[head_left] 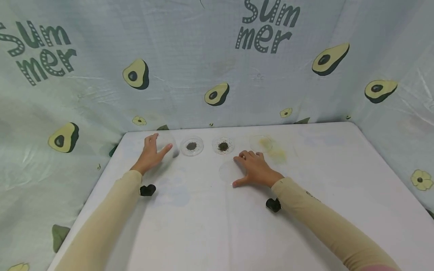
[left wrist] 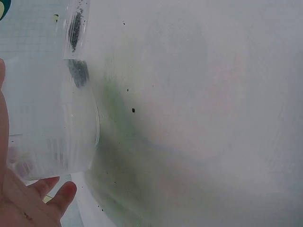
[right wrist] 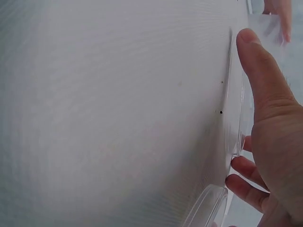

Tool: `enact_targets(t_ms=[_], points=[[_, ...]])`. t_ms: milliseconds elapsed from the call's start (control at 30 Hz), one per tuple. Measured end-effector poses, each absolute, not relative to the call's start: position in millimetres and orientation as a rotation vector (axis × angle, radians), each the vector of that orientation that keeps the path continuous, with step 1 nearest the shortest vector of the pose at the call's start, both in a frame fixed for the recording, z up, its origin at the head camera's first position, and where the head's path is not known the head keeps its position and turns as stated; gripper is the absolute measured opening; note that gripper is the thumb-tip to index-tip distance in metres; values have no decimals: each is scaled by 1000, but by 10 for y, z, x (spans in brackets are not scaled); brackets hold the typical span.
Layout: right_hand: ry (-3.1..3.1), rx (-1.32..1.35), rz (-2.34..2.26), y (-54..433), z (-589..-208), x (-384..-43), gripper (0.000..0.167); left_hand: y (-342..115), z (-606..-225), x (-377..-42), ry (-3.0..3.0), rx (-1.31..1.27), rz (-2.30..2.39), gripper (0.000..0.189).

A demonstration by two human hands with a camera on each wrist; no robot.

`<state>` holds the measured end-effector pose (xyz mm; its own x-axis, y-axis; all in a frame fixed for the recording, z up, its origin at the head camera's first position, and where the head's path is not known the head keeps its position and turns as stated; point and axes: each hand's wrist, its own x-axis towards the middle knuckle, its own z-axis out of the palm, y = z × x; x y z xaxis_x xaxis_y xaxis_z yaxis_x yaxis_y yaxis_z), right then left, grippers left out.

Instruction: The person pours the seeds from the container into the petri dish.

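Note:
My left hand holds a clear plastic container, with thumb and fingers spread around its sides. A dark patch shows through its wall at one end. My right hand grips a clear shallow dish by its rim, thumb on the near side and fingers on the far side. In the right wrist view this dish appears edge-on, close over the white surface. Beyond the hands are a dish of dark grey grains and a dish of dark greenish-brown flakes.
Another clear dish stands at the back right, beside a yellow powdery stain on the white table. Tiny dark specks dot the cover. A printed avocado curtain hangs behind the table and along both sides.

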<state>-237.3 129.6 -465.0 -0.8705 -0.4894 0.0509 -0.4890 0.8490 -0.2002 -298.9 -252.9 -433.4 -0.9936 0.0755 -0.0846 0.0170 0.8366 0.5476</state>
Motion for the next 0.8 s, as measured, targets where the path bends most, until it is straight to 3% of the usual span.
enact_targets(t_ms=[800], points=[[3063,-768,-237,1219,-4654,-2383,96,-2538,-4356,-2996,2919,65,862,99]])
